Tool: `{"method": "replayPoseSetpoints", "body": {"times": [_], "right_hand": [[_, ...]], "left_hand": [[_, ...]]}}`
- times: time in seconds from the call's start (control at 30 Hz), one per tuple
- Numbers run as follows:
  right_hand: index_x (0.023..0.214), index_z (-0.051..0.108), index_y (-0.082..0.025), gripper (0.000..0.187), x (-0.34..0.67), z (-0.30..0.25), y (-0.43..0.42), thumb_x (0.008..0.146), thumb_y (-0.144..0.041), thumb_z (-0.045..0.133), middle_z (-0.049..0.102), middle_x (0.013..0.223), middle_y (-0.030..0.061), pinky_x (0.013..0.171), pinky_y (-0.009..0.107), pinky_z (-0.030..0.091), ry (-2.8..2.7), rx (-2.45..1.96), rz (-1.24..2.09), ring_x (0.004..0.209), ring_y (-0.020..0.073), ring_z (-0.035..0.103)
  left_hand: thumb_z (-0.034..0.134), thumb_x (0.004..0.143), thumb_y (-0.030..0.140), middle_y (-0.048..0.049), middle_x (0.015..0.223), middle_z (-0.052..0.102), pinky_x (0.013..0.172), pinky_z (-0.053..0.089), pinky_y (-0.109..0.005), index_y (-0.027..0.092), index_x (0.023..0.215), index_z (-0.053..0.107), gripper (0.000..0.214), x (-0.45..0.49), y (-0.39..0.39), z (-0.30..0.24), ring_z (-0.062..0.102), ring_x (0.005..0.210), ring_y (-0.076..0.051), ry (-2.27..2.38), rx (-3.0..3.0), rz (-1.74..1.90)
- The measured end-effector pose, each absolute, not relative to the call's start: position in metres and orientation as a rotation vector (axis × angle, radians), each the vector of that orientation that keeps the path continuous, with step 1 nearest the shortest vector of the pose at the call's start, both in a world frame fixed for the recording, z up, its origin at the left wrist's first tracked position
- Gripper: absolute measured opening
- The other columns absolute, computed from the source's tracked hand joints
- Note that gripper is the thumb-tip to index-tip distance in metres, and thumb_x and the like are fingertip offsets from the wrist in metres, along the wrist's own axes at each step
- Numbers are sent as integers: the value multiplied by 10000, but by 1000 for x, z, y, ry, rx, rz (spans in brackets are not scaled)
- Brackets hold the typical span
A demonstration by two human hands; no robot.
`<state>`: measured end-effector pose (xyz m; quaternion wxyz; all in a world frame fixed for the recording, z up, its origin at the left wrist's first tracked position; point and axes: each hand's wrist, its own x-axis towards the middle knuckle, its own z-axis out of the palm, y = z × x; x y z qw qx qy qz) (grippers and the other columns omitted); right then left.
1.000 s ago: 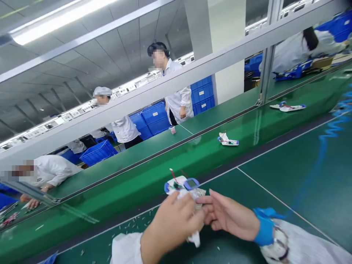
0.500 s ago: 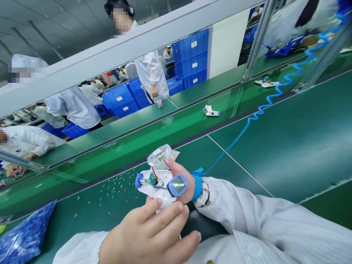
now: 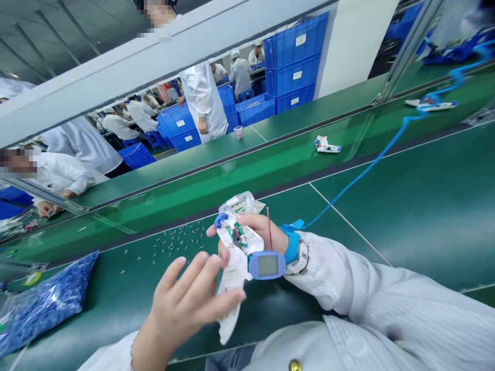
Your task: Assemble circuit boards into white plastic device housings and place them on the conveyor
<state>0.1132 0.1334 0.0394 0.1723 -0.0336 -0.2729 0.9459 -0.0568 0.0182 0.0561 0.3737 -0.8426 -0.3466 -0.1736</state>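
Observation:
My right hand (image 3: 258,231), with a blue strap and a white watch at the wrist, is closed around a gun-shaped white plastic housing (image 3: 231,281). The housing lies open, showing a green circuit board (image 3: 238,234) and thin wires. At its top end sits a blue round cap (image 3: 220,220). A blue-framed display (image 3: 268,265) hangs at the housing's right side, screen facing me. One red wire (image 3: 269,229) sticks upward. My left hand (image 3: 189,293) is open beside the housing, fingers apart; I cannot tell whether its fingertips touch it.
Small screws (image 3: 176,239) lie scattered beyond my hands, near a clear plastic bag (image 3: 243,202) of small parts. A bag of blue parts (image 3: 58,299) is at left. More housings (image 3: 328,146) rest on the green belt (image 3: 193,193). A blue coiled cord (image 3: 359,178) runs right. Co-workers sit opposite.
The housing has turned in my right hand, so its tapered part now points down toward me and the display is level. My left hand has drawn back left, fingers spreading. The view has shifted slightly.

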Motion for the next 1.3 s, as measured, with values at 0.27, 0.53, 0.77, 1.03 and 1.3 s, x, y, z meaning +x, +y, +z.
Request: {"method": "replayPoseSetpoints", "body": {"times": [0.27, 0.53, 0.77, 1.03, 1.3], "right_hand": [[865, 526, -167, 213, 90, 32, 131, 742, -319, 611, 572, 586, -14, 520, 210, 429, -628, -593, 2375, 556, 120, 569], [815, 526, -163, 141, 98, 19, 130, 771, -294, 558, 579, 570, -1, 506, 228, 453, -643, -698, 2349, 523, 124, 563], [1019, 551, -162, 350, 103, 14, 127, 704, -300, 614, 629, 765, 17, 659, 305, 485, -789, -693, 2434, 665, 153, 609], [912, 659, -194, 199, 121, 28, 126, 717, -227, 634, 637, 1017, 65, 904, 358, 412, -1562, -770, 1309, 987, 201, 561], [595, 656, -162, 98, 120, 41, 117, 693, -167, 661, 595, 600, -14, 582, 207, 394, -1772, -776, 1351, 608, 95, 515]], "left_hand": [[622, 792, 184, -134, 959, 643, 692, 436, -348, 162, 1022, 582, 234, -48, 31, 60, 622, 834, -229, -1151, -2314, -535], [707, 687, 95, -23, 893, 704, 716, 457, -260, 207, 938, 663, 278, -39, 53, 33, 640, 796, -160, -1656, -2491, -1548], [692, 700, 548, -25, 796, 707, 590, 555, -270, 215, 910, 641, 396, -35, 53, 14, 660, 605, -143, -2186, -1947, -2802], [791, 604, 485, 8, 742, 677, 546, 518, -175, 228, 872, 667, 391, -28, 56, 11, 631, 603, -101, -2203, -1886, -2900], [797, 587, 100, 69, 677, 650, 540, 458, -84, 235, 796, 665, 281, -28, 54, 21, 591, 576, -49, -2291, -2134, -2335]]}}
